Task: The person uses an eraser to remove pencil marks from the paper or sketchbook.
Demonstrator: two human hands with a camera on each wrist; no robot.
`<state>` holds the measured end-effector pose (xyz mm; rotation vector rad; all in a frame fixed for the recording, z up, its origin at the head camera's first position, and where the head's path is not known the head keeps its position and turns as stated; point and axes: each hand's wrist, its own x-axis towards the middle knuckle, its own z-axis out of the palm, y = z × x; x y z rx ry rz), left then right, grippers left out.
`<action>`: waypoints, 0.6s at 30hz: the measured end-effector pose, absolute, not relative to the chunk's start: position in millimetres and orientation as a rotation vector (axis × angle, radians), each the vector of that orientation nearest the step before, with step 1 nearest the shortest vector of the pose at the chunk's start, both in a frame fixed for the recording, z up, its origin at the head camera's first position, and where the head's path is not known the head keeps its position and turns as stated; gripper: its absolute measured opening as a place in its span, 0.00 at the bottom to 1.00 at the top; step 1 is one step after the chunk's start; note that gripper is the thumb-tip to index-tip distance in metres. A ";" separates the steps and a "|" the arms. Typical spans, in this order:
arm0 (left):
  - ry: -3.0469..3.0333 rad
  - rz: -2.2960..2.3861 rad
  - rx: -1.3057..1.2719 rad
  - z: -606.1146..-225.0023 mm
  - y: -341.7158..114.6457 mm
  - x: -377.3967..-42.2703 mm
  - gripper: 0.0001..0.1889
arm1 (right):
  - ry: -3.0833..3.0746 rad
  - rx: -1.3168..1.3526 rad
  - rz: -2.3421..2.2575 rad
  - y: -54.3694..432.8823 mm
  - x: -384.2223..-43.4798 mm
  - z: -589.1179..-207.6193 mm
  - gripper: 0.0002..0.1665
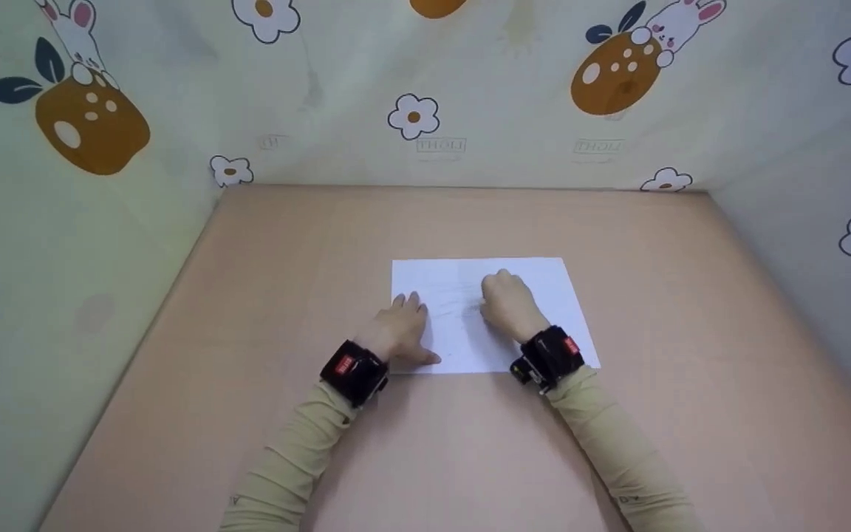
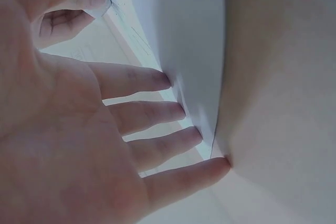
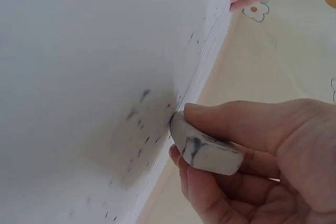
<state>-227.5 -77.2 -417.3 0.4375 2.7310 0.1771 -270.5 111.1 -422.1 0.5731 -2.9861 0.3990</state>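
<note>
A white sheet of paper (image 1: 462, 347) lies on the table, with faint grey lines on it. My right hand (image 1: 510, 304) pinches a white eraser (image 3: 210, 150) between thumb and fingers. Dark smudges mark the eraser, and its rounded end meets the paper. Small dark crumbs (image 3: 140, 124) are scattered around that end in the right wrist view. My left hand (image 1: 400, 330) rests with spread, straight fingers on the left part of the sheet. In the left wrist view its fingertips (image 2: 191, 135) press near the paper's edge, the little finger reaching onto the table.
The tan tabletop (image 1: 285, 273) extends on all sides of the sheet. A pale patterned cloth (image 1: 344, 89) with flowers, rabbits and orange fruit stands along the back and both sides. Each wrist wears a black camera band (image 1: 355, 372).
</note>
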 end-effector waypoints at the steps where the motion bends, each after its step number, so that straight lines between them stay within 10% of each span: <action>1: 2.733 0.178 0.438 -417.2 -77.5 -227.8 0.50 | -2.980 0.646 0.398 107.4 -268.3 -421.9 0.06; 18: 2.734 0.170 0.458 -419.3 -79.7 -227.3 0.50 | -3.023 0.685 0.435 104.3 -267.9 -423.4 0.06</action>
